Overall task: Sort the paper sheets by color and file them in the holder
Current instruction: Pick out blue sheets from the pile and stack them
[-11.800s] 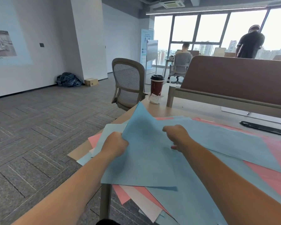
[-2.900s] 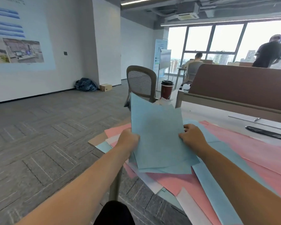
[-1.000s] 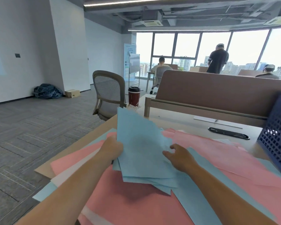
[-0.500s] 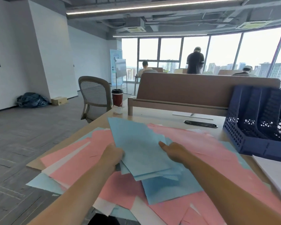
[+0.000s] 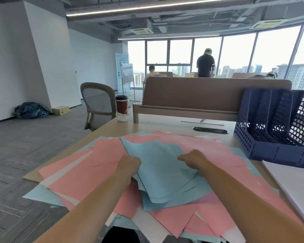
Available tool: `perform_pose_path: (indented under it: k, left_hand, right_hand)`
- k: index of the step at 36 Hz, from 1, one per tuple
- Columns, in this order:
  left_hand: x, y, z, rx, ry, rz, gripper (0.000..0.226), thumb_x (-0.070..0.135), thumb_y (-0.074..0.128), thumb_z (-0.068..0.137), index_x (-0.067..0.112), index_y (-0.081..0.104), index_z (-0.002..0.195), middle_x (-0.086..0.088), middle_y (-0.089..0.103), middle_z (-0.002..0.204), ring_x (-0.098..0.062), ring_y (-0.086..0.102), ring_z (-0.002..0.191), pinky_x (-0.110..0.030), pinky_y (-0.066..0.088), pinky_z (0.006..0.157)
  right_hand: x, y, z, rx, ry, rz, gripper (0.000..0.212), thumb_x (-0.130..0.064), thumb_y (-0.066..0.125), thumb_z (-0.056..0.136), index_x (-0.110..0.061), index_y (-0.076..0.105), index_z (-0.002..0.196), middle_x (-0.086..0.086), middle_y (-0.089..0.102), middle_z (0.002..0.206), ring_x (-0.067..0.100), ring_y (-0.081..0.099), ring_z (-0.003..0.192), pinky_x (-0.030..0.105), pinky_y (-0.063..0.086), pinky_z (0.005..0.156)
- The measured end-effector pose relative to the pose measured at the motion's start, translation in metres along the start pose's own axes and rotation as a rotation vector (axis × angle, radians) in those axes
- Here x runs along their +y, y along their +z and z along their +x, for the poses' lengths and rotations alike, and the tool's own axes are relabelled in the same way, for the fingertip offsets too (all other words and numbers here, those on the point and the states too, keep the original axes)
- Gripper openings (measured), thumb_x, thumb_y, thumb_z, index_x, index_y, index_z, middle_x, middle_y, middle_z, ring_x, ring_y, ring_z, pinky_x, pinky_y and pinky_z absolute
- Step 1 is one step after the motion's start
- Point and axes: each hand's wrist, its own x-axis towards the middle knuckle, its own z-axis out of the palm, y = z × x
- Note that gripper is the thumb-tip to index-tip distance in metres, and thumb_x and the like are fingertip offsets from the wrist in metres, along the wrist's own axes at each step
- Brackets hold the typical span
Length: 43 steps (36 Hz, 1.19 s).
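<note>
A stack of blue sheets (image 5: 163, 172) lies fanned between my hands, over a spread of pink sheets (image 5: 88, 172) with white and blue ones beneath. My left hand (image 5: 128, 165) grips the stack's left edge, fingers curled under it. My right hand (image 5: 191, 159) holds the stack's right edge with thumb and fingers pinched on the paper. The dark blue mesh file holder (image 5: 277, 130) stands on the desk to the right, its slots holding nothing that I can see.
A white pile of paper (image 5: 293, 183) lies at the right edge. A red coffee cup (image 5: 121, 106) stands at the desk's far left corner beside a mesh chair (image 5: 98, 104). A brown divider (image 5: 209, 93) and a black cable slot (image 5: 210, 130) lie behind. People stand by the windows.
The blue stack has come down from upright to lie low over the pink sheets, still held by both hands. The view turned right, bringing the blue holder fully into sight.
</note>
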Motion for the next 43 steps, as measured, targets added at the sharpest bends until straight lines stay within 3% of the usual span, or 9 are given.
perform_pose_path:
  k: [7,11,14,18,20,23,27,32,43]
  left_hand:
    - [0.006,0.003,0.002,-0.037,-0.09,-0.017,0.015,-0.006,0.047,0.092,0.002,0.048,0.079,-0.01,0.044,0.075,-0.023,0.045,0.07,-0.029,0.039,0.062]
    - [0.003,0.003,0.004,-0.098,-0.126,-0.03,0.013,-0.006,0.054,0.08,0.003,0.055,0.089,-0.019,0.061,0.097,-0.035,0.062,0.091,-0.042,0.051,0.078]
    - [0.003,0.0,0.006,-0.145,-0.055,0.009,0.029,0.001,0.06,0.067,0.004,0.063,0.096,-0.018,0.067,0.1,-0.034,0.065,0.095,-0.04,0.055,0.082]
    - [0.013,-0.008,0.007,-0.187,0.087,-0.005,0.032,-0.009,0.054,0.086,0.013,0.065,0.107,-0.008,0.071,0.104,-0.027,0.067,0.096,-0.034,0.053,0.082]
    - [0.019,-0.016,0.009,-0.214,0.148,-0.015,0.038,-0.009,0.054,0.087,0.016,0.065,0.113,-0.004,0.072,0.106,-0.025,0.068,0.098,-0.039,0.054,0.09]
    - [0.03,-0.025,0.013,-0.224,0.227,-0.056,0.039,-0.01,0.055,0.087,0.019,0.067,0.11,-0.005,0.074,0.105,-0.026,0.07,0.097,-0.045,0.054,0.092]
    - [0.044,-0.035,0.018,-0.233,0.284,-0.168,0.04,-0.013,0.054,0.088,0.017,0.068,0.11,-0.004,0.075,0.103,-0.022,0.072,0.092,-0.039,0.056,0.084]
    - [0.071,-0.037,0.023,-0.25,0.344,-0.337,0.042,-0.015,0.052,0.089,0.002,0.061,0.126,-0.014,0.069,0.119,-0.033,0.066,0.109,-0.043,0.051,0.093]
    - [0.086,-0.035,0.017,-0.359,0.39,-0.413,0.031,0.013,0.067,0.089,0.005,0.067,0.119,-0.013,0.071,0.117,-0.031,0.069,0.106,-0.043,0.053,0.093]
  right_hand:
    - [0.005,-0.002,0.004,-0.026,-0.005,-0.038,0.034,-0.028,0.069,0.092,0.001,0.065,0.109,0.011,0.054,0.101,0.025,0.051,0.091,0.028,0.039,0.075]
    - [0.013,0.004,0.012,0.003,0.016,-0.068,0.021,-0.015,0.067,0.087,-0.003,0.057,0.073,0.012,0.059,0.09,0.025,0.056,0.083,0.028,0.04,0.066]
    - [0.021,0.003,0.022,0.042,0.016,0.024,0.016,-0.004,0.058,0.08,0.005,0.068,0.089,0.019,0.07,0.094,0.032,0.068,0.087,0.032,0.049,0.066]
    - [0.027,-0.01,0.024,-0.066,0.045,0.431,0.039,0.004,0.059,0.063,0.018,0.061,0.099,0.029,0.069,0.09,0.04,0.069,0.081,0.043,0.055,0.069]
    - [0.024,-0.017,0.016,-0.096,0.062,0.594,0.026,0.008,0.061,0.076,0.016,0.062,0.1,0.031,0.069,0.092,0.043,0.07,0.08,0.051,0.06,0.07]
    - [0.019,-0.026,0.014,-0.125,0.014,0.731,0.018,0.002,0.064,0.087,0.003,0.066,0.104,0.023,0.073,0.095,0.034,0.071,0.077,0.04,0.059,0.066]
    - [0.006,-0.032,0.014,-0.122,-0.083,0.84,0.017,0.002,0.063,0.089,-0.005,0.07,0.104,0.015,0.076,0.099,0.032,0.071,0.091,0.045,0.057,0.088]
    - [-0.014,-0.052,0.006,-0.031,-0.236,0.959,0.02,0.003,0.063,0.089,-0.006,0.071,0.105,0.011,0.077,0.098,0.029,0.073,0.09,0.035,0.057,0.074]
    - [-0.011,-0.051,-0.014,-0.066,-0.428,0.972,0.028,-0.009,0.071,0.087,-0.013,0.07,0.115,0.007,0.075,0.108,0.03,0.073,0.098,0.048,0.055,0.092]
